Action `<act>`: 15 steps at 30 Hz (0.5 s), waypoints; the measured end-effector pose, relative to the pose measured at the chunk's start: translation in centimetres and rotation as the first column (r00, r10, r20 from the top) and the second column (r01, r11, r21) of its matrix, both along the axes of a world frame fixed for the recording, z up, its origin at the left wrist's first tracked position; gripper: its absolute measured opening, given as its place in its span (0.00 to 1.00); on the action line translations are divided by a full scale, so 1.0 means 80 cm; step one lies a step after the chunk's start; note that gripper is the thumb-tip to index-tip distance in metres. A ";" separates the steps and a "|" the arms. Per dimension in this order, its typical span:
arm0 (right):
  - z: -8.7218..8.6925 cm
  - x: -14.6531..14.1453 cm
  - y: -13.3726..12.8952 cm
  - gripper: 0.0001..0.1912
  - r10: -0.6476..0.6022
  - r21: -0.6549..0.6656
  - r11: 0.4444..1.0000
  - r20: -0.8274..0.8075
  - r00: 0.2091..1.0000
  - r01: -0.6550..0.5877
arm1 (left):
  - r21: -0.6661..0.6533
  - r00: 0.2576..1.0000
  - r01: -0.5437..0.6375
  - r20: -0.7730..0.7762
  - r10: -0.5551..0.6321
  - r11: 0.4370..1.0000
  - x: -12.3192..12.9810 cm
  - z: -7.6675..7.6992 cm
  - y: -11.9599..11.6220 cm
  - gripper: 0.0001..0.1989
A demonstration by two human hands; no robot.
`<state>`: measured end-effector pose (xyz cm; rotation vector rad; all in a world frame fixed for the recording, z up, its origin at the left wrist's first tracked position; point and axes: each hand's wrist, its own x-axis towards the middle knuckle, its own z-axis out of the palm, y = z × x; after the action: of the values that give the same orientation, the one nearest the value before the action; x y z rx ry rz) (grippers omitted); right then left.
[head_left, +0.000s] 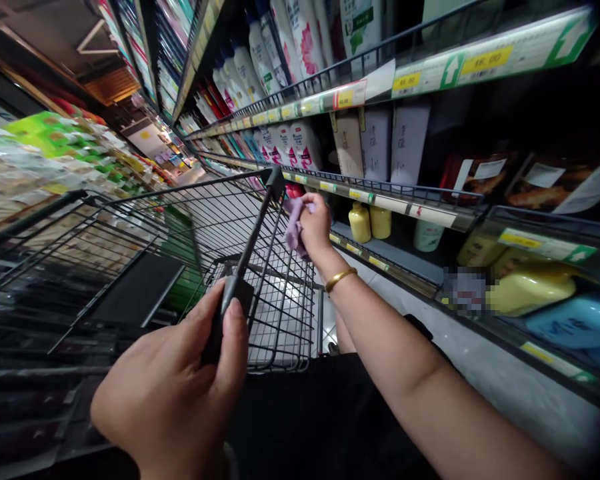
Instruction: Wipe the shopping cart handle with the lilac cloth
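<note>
My left hand (180,373) is wrapped round the dark handle (236,293) of a wire shopping cart (280,293), thumb on top. Further forward, my right hand (316,225) is closed on a crumpled purple cloth (295,227). That cloth is at the right side of the cart, close to its upper corner; whether it touches the wire cannot be made out. A gold bangle (341,279) circles my right wrist. Inside the cart the wire bottom shows, with the pale floor beneath it.
Store shelves (430,213) with price tags line the right, holding white bottles (305,33), boxed goods (409,143), small yellow bottles (360,223) and a blue bottle (575,323). Packaged goods (55,143) fill the left side. A tiled aisle floor (405,293) runs between cart and shelves.
</note>
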<state>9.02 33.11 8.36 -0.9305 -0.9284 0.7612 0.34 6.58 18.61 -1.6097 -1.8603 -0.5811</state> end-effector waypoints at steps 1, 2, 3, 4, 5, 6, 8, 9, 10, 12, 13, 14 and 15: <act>0.005 0.001 -0.003 0.12 -0.007 0.078 0.997 0.000 1.000 0.007 | -0.005 1.000 -0.005 0.009 0.005 1.000 0.004 0.000 -0.003 0.20; 0.011 0.002 -0.007 0.12 -0.019 0.186 0.982 0.015 1.000 0.016 | -0.010 1.000 -0.010 0.015 0.010 1.000 0.007 0.001 -0.005 0.20; 0.018 0.003 -0.011 0.13 -0.029 0.285 0.959 0.040 0.999 0.017 | -0.012 1.000 -0.010 0.013 0.010 1.000 0.008 0.000 -0.006 0.20; 0.021 0.004 -0.014 0.14 -0.040 0.345 0.939 0.065 0.997 0.015 | -0.020 1.000 -0.005 0.002 0.005 1.000 0.008 0.000 -0.006 0.20; 0.022 0.006 -0.015 0.14 -0.052 0.358 0.934 0.086 0.995 0.018 | -0.030 1.000 0.003 -0.012 -0.003 1.000 0.006 -0.001 -0.006 0.20; 0.018 0.009 -0.013 0.14 -0.058 0.325 0.946 0.104 0.993 0.021 | -0.037 1.000 0.013 -0.027 -0.014 0.999 0.004 -0.002 -0.004 0.20; 0.002 0.016 -0.004 0.12 -0.049 0.136 0.990 0.102 0.994 0.035 | -0.018 0.997 0.042 -0.059 -0.043 0.999 -0.001 -0.005 0.001 0.20; -0.007 0.019 0.001 0.11 -0.039 0.025 0.999 0.089 0.995 0.037 | 0.002 0.995 0.061 -0.076 -0.061 0.998 -0.004 -0.006 0.005 0.19; -0.013 0.022 0.005 0.11 -0.031 -0.054 0.998 0.074 0.997 0.035 | 0.024 0.993 0.080 -0.092 -0.078 0.996 -0.006 -0.007 0.009 0.19; -0.015 0.024 0.009 0.10 -0.023 -0.050 0.998 0.055 0.998 0.026 | 0.059 0.985 0.120 -0.131 -0.112 0.991 -0.008 -0.008 0.018 0.17; -0.012 0.024 0.008 0.11 -0.024 0.032 0.999 0.061 0.998 0.022 | 0.060 0.982 0.129 -0.148 -0.119 0.990 -0.008 -0.007 0.024 0.17; -0.008 0.023 0.007 0.12 -0.026 0.132 0.991 0.075 0.997 0.016 | 0.056 0.980 0.131 -0.159 -0.120 0.990 -0.007 -0.007 0.029 0.17; -0.005 0.022 0.006 0.12 -0.028 0.207 0.978 0.092 0.995 0.008 | 0.053 0.979 0.129 -0.165 -0.118 0.990 -0.006 -0.006 0.035 0.17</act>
<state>10.78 33.58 7.93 -0.7968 -1.0596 0.5962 -0.16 9.40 18.16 -1.6867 -1.6176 -0.5402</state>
